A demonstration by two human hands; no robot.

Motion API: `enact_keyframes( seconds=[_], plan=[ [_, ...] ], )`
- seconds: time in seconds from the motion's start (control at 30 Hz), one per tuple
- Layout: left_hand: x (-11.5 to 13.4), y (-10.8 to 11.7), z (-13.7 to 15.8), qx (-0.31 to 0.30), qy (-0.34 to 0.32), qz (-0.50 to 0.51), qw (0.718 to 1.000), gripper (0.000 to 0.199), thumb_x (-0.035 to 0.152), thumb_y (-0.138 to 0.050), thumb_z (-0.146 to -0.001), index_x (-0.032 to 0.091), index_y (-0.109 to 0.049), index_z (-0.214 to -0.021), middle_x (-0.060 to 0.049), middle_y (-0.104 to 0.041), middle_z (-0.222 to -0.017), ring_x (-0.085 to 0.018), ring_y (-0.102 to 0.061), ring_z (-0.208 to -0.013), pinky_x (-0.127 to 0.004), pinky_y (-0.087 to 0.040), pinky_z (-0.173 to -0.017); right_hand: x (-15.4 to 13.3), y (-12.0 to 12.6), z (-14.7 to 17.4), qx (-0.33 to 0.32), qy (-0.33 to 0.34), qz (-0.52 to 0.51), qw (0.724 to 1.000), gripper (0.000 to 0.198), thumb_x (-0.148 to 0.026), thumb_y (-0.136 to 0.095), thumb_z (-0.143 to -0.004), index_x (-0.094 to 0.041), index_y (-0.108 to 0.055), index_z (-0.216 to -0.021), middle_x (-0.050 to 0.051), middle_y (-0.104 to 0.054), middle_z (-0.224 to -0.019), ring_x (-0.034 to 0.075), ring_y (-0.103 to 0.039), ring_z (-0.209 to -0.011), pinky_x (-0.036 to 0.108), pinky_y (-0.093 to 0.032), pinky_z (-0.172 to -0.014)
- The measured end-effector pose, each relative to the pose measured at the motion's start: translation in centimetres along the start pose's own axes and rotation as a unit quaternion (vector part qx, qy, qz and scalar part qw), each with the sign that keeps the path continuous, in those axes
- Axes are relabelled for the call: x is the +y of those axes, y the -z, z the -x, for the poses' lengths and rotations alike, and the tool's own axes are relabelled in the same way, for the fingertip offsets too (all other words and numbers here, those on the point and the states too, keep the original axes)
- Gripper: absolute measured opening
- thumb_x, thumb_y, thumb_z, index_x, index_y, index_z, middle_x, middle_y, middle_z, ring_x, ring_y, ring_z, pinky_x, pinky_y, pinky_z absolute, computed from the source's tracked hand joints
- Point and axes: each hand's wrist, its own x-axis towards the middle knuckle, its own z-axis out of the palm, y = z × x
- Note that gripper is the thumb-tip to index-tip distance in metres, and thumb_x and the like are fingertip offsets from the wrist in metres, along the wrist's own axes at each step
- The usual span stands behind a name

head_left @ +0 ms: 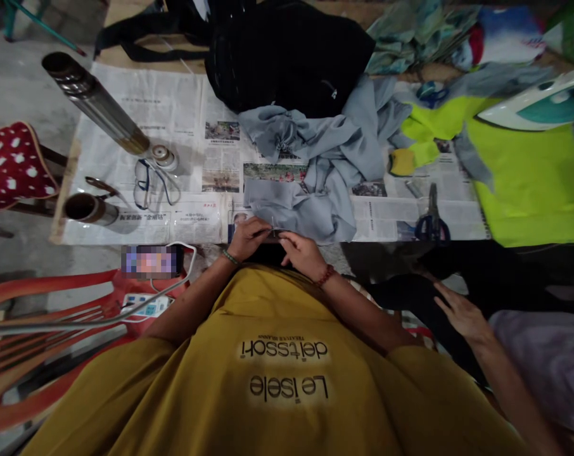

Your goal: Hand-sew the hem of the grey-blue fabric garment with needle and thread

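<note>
At the table's near edge, a piece of grey cloth (322, 190) lies rumpled, its near border reaching my fingers. My left hand (249, 239), with a beaded bracelet at the wrist, is closed in a pinch at that border. Close beside it, my right hand (303, 253), wearing a reddish bead bracelet, also pinches the cloth's edge with thumb and forefinger. A thin pale line, perhaps thread or a needle, shows between the fingertips; it is too small to make out.
Newspaper (182, 120) covers the table. Leftward are a steel flask (97, 104), its cup (90, 210) and glasses (149, 183). Scissors (432, 218), a yellow-green garment (519, 183) and an iron (543, 104) lie right. A black bag (287, 57) is behind. Another person's hand (460, 310) rests right.
</note>
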Motion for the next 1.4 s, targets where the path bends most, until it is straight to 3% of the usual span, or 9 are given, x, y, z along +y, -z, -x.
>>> enact_keyframes(
  seconds=[0.13,0.23,0.33,0.47,0.57,0.67,0.93,1.07,1.4],
  plan=[
    [-0.3,0.0,0.0,0.013,-0.012,-0.007,1.0,0.012,0.024,-0.064,-0.094,0.021,-0.076,-0.093,-0.004,-0.076,-0.091,-0.017,-0.069,-0.086,-0.032,-0.055,-0.081,-1.2,4.0,1.6,0.128,0.168,0.15,0.966,0.025,-0.037,-0.056,-0.097,-0.021,-0.075,-0.092,0.004,-0.074,-0.083,0.014,-0.066,-0.065,0.026,-0.051,-0.069],
    [-0.3,0.1,0.0,0.019,-0.026,-0.005,0.999,0.009,0.026,-0.068,-0.094,0.021,-0.075,-0.092,-0.004,-0.076,-0.092,-0.017,-0.069,-0.086,-0.032,-0.055,-0.081,-2.1,5.4,-0.2,0.231,0.202,0.195,0.932,0.023,-0.032,-0.056,-0.096,-0.02,-0.076,-0.092,0.007,-0.075,-0.092,0.018,-0.068,-0.084,0.03,-0.052,-0.084],
    [-0.3,0.2,-0.1,0.025,-0.029,-0.01,0.999,0.01,0.027,-0.068,-0.094,0.021,-0.076,-0.092,-0.004,-0.076,-0.093,-0.017,-0.069,-0.088,-0.033,-0.055,-0.082,-2.9,4.9,-3.5,0.151,0.154,0.211,0.953,0.023,-0.026,-0.057,-0.094,-0.018,-0.078,-0.085,0.006,-0.075,-0.087,0.017,-0.067,-0.086,0.027,-0.049,-0.082],
    [-0.4,0.2,-0.1,0.024,-0.02,-0.025,0.999,0.009,0.027,-0.07,-0.092,0.021,-0.077,-0.092,-0.005,-0.076,-0.096,-0.018,-0.068,-0.09,-0.033,-0.055,-0.085,-3.9,3.0,-6.4,-0.014,0.031,0.171,0.985,0.023,-0.026,-0.062,-0.091,-0.015,-0.079,-0.079,0.0,-0.069,-0.068,0.011,-0.06,-0.064,0.022,-0.042,-0.063],
    [-0.5,0.2,-0.1,0.023,-0.01,-0.034,0.999,0.009,0.027,-0.07,-0.092,0.021,-0.077,-0.092,-0.005,-0.075,-0.095,-0.018,-0.068,-0.09,-0.034,-0.055,-0.085,-4.3,2.1,-6.7,-0.058,-0.048,0.094,0.993,0.013,-0.021,-0.067,-0.086,-0.016,-0.079,-0.082,-0.003,-0.064,-0.061,0.008,-0.051,-0.051,0.021,-0.038,-0.054],
    [-0.5,0.1,-0.1,0.018,-0.012,-0.031,0.999,0.01,0.027,-0.069,-0.092,0.021,-0.077,-0.094,-0.004,-0.075,-0.095,-0.018,-0.068,-0.089,-0.034,-0.055,-0.083,-4.1,1.7,-6.2,-0.05,-0.077,0.015,0.996,0.009,-0.014,-0.067,-0.083,-0.016,-0.076,-0.08,-0.005,-0.063,-0.06,0.006,-0.048,-0.047,0.02,-0.036,-0.05],
    [-0.5,0.0,-0.3,0.033,0.006,-0.06,0.998,0.015,0.03,-0.071,-0.092,0.02,-0.075,-0.103,-0.006,-0.077,-0.096,-0.02,-0.069,-0.09,-0.035,-0.054,-0.087,-2.8,1.1,-6.3,0.001,-0.043,-0.101,0.994,0.009,-0.018,-0.063,-0.087,-0.017,-0.071,-0.083,-0.007,-0.055,-0.054,0.006,-0.047,-0.048,0.017,-0.034,-0.051],
    [-0.6,-0.2,-0.4,0.043,-0.009,-0.024,0.999,0.014,0.032,-0.069,-0.094,0.02,-0.076,-0.097,-0.006,-0.077,-0.092,-0.019,-0.07,-0.086,-0.033,-0.055,-0.082,-2.3,0.5,-6.9,0.034,-0.036,-0.197,0.979,0.005,-0.017,-0.067,-0.084,-0.018,-0.066,-0.078,-0.005,-0.063,-0.065,0.004,-0.047,-0.048,0.017,-0.038,-0.051],
    [-0.8,0.0,-0.5,0.043,0.006,0.024,0.999,0.023,0.04,-0.065,-0.096,0.019,-0.074,-0.095,-0.004,-0.075,-0.086,-0.017,-0.067,-0.08,-0.031,-0.055,-0.079,-3.2,-0.1,-8.8,0.062,-0.097,-0.32,0.94,0.016,-0.011,-0.069,-0.085,-0.016,-0.06,-0.073,-0.006,-0.058,-0.057,0.002,-0.045,-0.045,0.012,-0.038,-0.046]
  ],
)
